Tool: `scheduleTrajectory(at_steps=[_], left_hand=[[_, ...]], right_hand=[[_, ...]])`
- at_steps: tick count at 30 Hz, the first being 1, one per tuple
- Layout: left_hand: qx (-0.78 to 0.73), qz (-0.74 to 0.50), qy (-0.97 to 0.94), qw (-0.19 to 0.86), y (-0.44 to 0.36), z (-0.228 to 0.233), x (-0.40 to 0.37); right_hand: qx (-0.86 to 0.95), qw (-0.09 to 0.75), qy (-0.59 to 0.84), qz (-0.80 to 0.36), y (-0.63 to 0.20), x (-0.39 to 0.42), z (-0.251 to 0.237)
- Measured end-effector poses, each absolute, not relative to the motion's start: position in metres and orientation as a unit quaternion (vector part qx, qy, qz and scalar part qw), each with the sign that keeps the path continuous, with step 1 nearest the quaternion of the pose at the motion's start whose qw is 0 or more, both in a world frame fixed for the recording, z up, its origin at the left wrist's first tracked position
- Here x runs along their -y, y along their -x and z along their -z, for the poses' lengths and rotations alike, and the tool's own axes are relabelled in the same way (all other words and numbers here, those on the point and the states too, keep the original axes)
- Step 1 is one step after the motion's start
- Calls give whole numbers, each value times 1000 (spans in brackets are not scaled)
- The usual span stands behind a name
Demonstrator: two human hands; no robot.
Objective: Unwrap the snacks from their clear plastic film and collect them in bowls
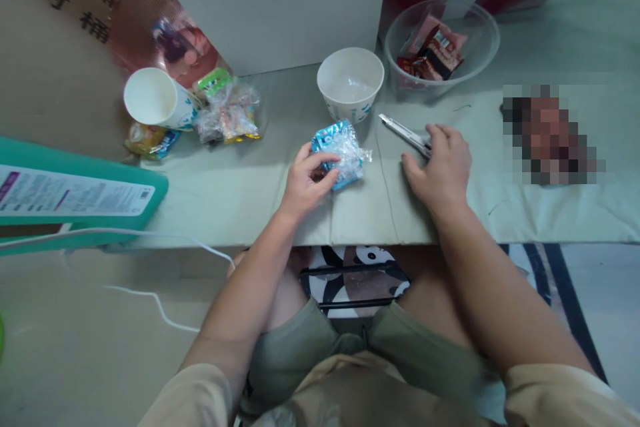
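My left hand pinches a blue snack packet with crinkled clear plastic wrapping over it, just above the table's front part. To the right, my right hand is over the rear end of a utility knife, which lies between thumb and fingers. The knife's blade end points up and left, toward a white paper bowl. That bowl stands upright behind the packet. How firmly the right fingers grip the knife is partly hidden.
A clear plastic bowl holds red and pink packets. A paper cup lies tilted at the left beside wrapped snacks. Cardboard boxes line the back. A green container and white cable are at left; a blurred patch lies right.
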State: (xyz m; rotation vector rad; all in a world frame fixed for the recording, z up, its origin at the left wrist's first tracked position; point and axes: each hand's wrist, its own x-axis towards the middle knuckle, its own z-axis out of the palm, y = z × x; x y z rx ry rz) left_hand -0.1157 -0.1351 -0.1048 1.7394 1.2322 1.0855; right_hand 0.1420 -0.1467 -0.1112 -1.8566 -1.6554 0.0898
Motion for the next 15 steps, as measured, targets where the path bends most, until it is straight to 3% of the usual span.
scheduleTrajectory(at_steps=[5,12,15], left_hand=[[-505,-448,-657,337,118,104,131],[-521,-453,-659,300,117,102,130],[-521,-434,-679,280,115,101,133]], right_hand=[[629,265,727,-74,-152,144,109],[581,385,665,-267,-122,175,72],[610,394,620,-297,-100,180,66]])
